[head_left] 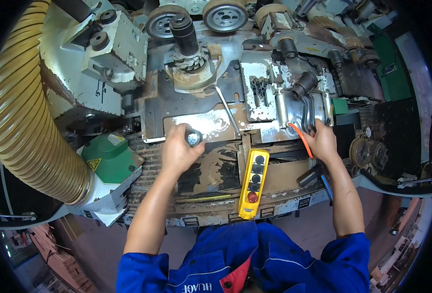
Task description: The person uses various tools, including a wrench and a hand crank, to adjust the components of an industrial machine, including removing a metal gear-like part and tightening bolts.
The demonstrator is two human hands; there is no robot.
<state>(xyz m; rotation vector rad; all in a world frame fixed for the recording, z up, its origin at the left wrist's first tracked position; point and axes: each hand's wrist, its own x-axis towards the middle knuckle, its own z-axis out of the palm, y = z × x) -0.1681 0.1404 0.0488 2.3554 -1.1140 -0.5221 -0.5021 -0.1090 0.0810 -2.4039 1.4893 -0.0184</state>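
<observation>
My left hand (178, 152) is closed round a short dark metal collar (193, 137) with a shiny round end, just above the front edge of the machine bed. My right hand (322, 142) is closed at the lower ends of black bent rods (310, 111), beside an orange strip (301, 139); the exact grip is partly hidden by the fingers. Between the hands, an open-ended wrench (228, 111) lies slantwise on the metal plate. Beyond it, a toothed cutter head (189, 61) sits on an upright dark spindle (184, 35).
A yellow push-button pendant (253, 184) with a red button rests at the front edge. At left stand a ribbed yellow hose (35, 117) and a green cover (109, 158). Feed wheels (225, 15) line the back. A dark cylinder (310, 175) lies below my right hand.
</observation>
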